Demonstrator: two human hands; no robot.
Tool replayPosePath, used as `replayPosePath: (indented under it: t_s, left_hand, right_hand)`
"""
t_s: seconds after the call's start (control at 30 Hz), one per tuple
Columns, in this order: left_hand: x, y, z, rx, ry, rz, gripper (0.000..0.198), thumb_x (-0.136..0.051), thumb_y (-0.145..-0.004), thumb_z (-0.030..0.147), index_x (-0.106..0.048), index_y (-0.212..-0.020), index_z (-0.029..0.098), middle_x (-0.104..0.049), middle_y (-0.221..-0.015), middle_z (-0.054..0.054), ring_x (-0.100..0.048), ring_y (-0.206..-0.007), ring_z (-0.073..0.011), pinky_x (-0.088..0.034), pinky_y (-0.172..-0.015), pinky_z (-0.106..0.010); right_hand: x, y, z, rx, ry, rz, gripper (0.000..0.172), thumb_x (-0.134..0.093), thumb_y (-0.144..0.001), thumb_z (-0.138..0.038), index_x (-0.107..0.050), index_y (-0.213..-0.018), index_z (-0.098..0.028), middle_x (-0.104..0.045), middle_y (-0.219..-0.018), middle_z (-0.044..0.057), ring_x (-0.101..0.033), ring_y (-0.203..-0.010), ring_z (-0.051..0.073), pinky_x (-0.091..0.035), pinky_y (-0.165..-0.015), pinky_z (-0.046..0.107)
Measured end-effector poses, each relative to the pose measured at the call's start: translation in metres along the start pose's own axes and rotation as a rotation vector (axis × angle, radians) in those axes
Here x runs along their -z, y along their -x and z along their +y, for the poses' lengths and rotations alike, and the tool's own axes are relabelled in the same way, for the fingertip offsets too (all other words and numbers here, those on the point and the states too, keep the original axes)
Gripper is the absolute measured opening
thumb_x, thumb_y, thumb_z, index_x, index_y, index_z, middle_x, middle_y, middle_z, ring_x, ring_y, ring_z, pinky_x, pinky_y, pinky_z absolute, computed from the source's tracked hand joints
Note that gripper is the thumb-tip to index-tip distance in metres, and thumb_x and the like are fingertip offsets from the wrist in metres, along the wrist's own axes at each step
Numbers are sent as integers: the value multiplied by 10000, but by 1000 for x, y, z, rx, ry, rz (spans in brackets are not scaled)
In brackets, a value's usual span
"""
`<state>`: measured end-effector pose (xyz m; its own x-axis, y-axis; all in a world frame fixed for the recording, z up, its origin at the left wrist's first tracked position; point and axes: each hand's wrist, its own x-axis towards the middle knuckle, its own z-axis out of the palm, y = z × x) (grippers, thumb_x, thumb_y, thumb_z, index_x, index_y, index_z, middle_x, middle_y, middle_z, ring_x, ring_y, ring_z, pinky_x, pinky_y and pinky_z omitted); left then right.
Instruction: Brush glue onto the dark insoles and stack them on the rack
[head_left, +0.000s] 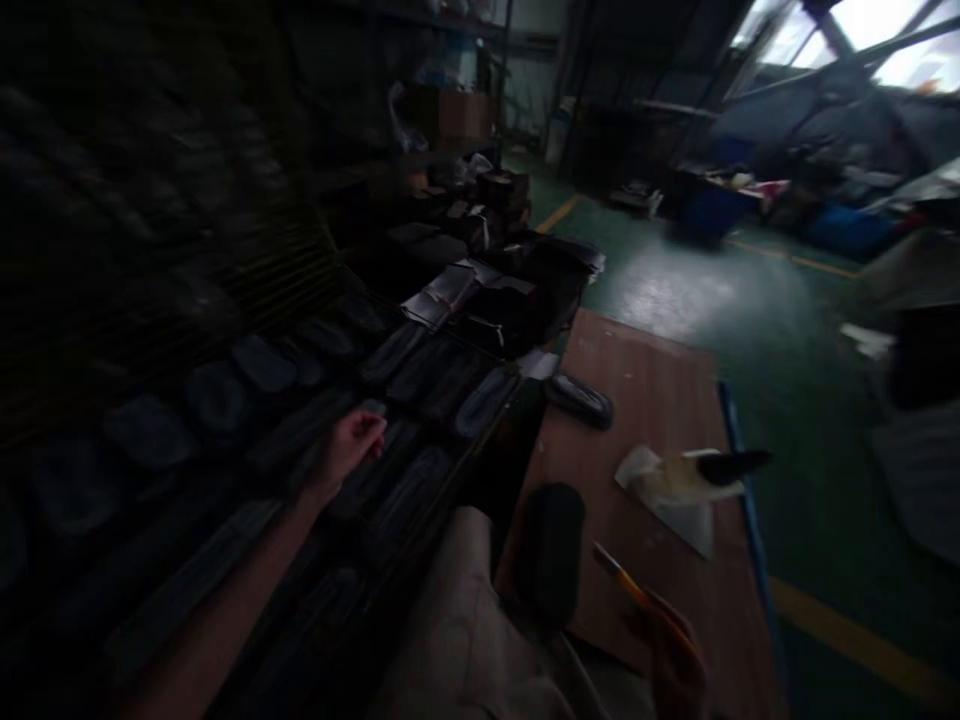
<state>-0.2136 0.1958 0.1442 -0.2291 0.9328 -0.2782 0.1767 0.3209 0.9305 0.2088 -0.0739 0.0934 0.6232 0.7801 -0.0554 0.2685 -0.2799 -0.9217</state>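
My left hand (354, 445) is over the dark oblong pieces (412, 495) left of the bench (637, 360), fingers curled; I can't tell whether they pinch anything. My right hand (667, 650) grips a thin orange tool (626, 575) above the bench's near end. Beside its tip, a black oblong (551, 550) lies at the near left corner; a pale, black-tipped object (686, 475) sits by the right edge.

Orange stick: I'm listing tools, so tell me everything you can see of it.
The stick is slim, with an orange shaft, a pale band and a darker tip; blur leaves its material unclear. It slants in the right grip, tip toward the picture's upper left, over the table. Contact with the table is unclear.
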Motion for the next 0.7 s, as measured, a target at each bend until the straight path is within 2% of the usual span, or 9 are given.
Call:
replayPosePath:
  t_s: [0.1, 0.17, 0.2, 0.23, 0.3, 0.4, 0.5, 0.6, 0.7]
  left_hand:
    - [-77, 87, -34, 132, 3, -454, 222, -709, -703, 365, -599, -783, 189, -598, -543, 28, -533, -404, -101, -376, -377, -179]
    - [-126, 139, -60, 232, -83, -733, 246, -699, -715, 394, -566, -732, 187, -583, -523, 31, -520, -377, -106, -347, -350, -190]
    - [-147, 159, -73, 247, -128, -795, 259, -699, -722, 401, -556, -735, 185, -586, -539, 31, -536, -393, -109, -342, -351, -189]
    - [-166, 175, -85, 264, -183, -801, 276, -699, -728, 413, -547, -739, 182, -582, -539, 33, -545, -405, -112, -344, -358, -190]
    - [-193, 193, -104, 298, -328, -746, 304, -697, -740, 436, -539, -760, 178, -576, -532, 36, -555, -415, -119, -344, -370, -197]
    - [-211, 200, -121, 317, -556, -660, 304, -693, -757, 444, -555, -772, 173, -604, -533, 22, -589, -442, -136, -364, -410, -209]
    - [-214, 201, -132, 315, -672, -670, 293, -629, -814, 446, -574, -731, 170, -619, -506, -3, -625, -472, -162, -377, -439, -217]
    - [-217, 202, -142, 337, -629, -671, 282, -547, -875, 413, -566, -733, 170, -626, -517, -5, -614, -440, -157, -357, -408, -218]
    - [-222, 202, -148, 390, -543, -651, 250, -527, -899, 356, -544, -732, 171, -616, -520, 14, -602, -420, -137, -359, -393, -203]
  right_hand:
    - [-10, -11, 14, -6, 3, -7, 427, -590, -808, -543, -669, -1021, -182, -688, -870, 80, -696, -703, 235, -605, -629, 377]
    - [-17, -18, 20, -4, -73, -57, 390, -597, -799, -498, -656, -1011, -176, -689, -832, 72, -698, -675, 226, -601, -607, 355]
    - [-20, -21, 21, 6, -82, -78, 364, -590, -806, -465, -648, -1014, -172, -689, -825, 68, -697, -670, 216, -599, -607, 341]
    - [-23, -24, 20, 21, -80, -98, 336, -577, -815, -429, -642, -1017, -168, -690, -827, 67, -696, -669, 205, -595, -610, 325]
    - [-28, -30, 15, 67, -48, -131, 286, -541, -833, -349, -635, -1027, -162, -694, -867, 74, -693, -688, 185, -586, -624, 298]
    - [-34, -42, 6, 160, 9, -196, 264, -486, -838, -245, -632, -1043, -166, -684, -964, 84, -679, -749, 165, -569, -654, 274]
    - [-44, -58, 4, 251, 97, -261, 287, -443, -844, -191, -628, -1062, -176, -659, -1003, 81, -655, -791, 155, -546, -674, 259]
    - [-56, -69, 9, 330, 231, -296, 297, -411, -863, -172, -630, -1063, -174, -644, -998, 85, -632, -800, 157, -519, -679, 257]
    - [-62, -69, 16, 359, 345, -323, 283, -404, -879, -172, -630, -1049, -173, -643, -976, 85, -623, -788, 163, -497, -666, 257]
